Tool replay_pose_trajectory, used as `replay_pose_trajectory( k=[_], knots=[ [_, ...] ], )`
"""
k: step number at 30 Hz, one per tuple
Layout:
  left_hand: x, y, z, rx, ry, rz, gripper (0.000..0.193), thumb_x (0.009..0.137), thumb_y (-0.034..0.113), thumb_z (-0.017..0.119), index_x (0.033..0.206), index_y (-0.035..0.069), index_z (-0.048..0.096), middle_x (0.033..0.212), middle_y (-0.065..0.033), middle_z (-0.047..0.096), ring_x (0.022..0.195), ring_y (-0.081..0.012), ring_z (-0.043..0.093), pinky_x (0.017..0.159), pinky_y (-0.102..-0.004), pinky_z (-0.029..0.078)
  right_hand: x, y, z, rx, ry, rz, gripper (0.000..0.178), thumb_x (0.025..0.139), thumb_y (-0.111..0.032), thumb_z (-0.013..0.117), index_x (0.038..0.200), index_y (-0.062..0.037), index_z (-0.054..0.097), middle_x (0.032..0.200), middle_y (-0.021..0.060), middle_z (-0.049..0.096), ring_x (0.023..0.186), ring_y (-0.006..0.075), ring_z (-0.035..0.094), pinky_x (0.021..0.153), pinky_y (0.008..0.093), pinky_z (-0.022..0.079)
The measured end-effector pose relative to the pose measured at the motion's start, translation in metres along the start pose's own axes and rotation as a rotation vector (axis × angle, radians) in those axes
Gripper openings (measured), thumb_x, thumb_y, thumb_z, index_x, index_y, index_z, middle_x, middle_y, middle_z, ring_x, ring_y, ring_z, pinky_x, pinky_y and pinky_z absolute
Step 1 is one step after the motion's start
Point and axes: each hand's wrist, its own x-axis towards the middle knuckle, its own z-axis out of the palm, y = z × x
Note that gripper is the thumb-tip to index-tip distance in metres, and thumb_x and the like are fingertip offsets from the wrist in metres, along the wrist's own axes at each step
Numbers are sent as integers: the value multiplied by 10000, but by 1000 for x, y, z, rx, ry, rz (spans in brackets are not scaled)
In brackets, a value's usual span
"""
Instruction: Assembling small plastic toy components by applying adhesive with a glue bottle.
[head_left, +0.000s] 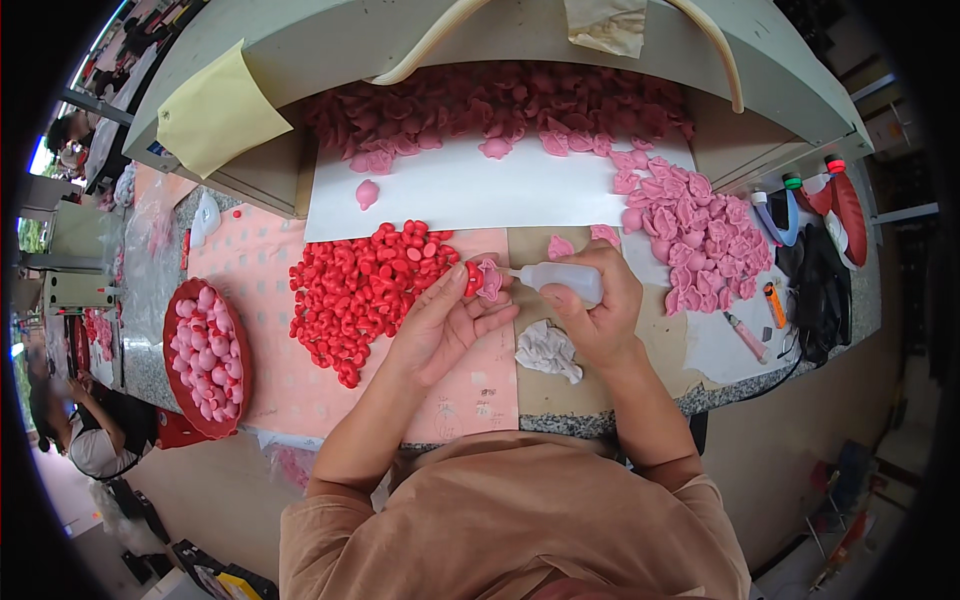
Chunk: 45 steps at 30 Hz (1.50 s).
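Note:
My left hand pinches a small red rounded part between thumb and fingers. Against it is a pink petal-edged piece, also at the fingertips; whether the two are joined I cannot tell. Wrapped around a translucent white squeeze bottle is my right hand. The bottle lies nearly level, its thin nozzle pointing left and meeting the pink piece. A heap of glossy red parts spreads left of my left hand. Beyond my right hand lies a pile of pink petal-edged pieces.
A crumpled white cloth lies below the bottle. A red basket of pink round pieces stands at the left. Ahead, a grey hood overhangs white paper and more pink pieces. At right are a pink tube and an orange cutter.

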Motion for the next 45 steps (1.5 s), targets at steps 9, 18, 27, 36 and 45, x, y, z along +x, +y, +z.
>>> replay_pose_trajectory(
  k=[9, 18, 27, 36, 45],
  knots=[
    [-1, -1, 3, 28, 31, 15, 351, 968, 260, 407, 1200, 8, 482, 1130, -148, 569, 974, -188, 589, 947, -412, 453, 1, 0, 0, -53, 3, -73, 292, 782, -226, 686, 878, 1, 530, 720, 91, 552, 606, 162, 479, 544, 266, 387],
    [-2, 0, 6, 51, 51, 6, 373, 969, 269, 400, 1200, -14, 478, 1125, -149, 570, 965, -185, 591, 949, -407, 455, 1, 0, 0, -75, 7, -75, 290, 770, -210, 696, 875, 3, 529, 719, 94, 548, 601, 169, 482, 545, 269, 391],
    [-2, -1, 5, 53, 39, 0, 377, 969, 277, 400, 1200, -10, 479, 1126, -152, 570, 953, -185, 597, 946, -406, 458, 1, 1, 0, -78, 13, -59, 304, 763, -218, 707, 872, 2, 529, 720, 95, 547, 602, 173, 486, 545, 273, 394],
    [-2, 0, 6, 57, 49, 1, 379, 970, 279, 396, 1196, -13, 482, 1129, -150, 571, 955, -187, 597, 942, -410, 460, 0, 1, 0, -87, 32, -98, 291, 758, -196, 710, 878, 3, 535, 714, 98, 549, 597, 177, 489, 540, 272, 394],
    [-2, 0, 6, 42, 66, 17, 362, 968, 268, 404, 1190, -5, 490, 1134, -161, 569, 960, -207, 600, 932, -418, 466, 1, 0, 0, -82, 17, -81, 286, 751, -185, 714, 873, 3, 537, 725, 102, 550, 598, 183, 495, 540, 277, 398]
  ],
)
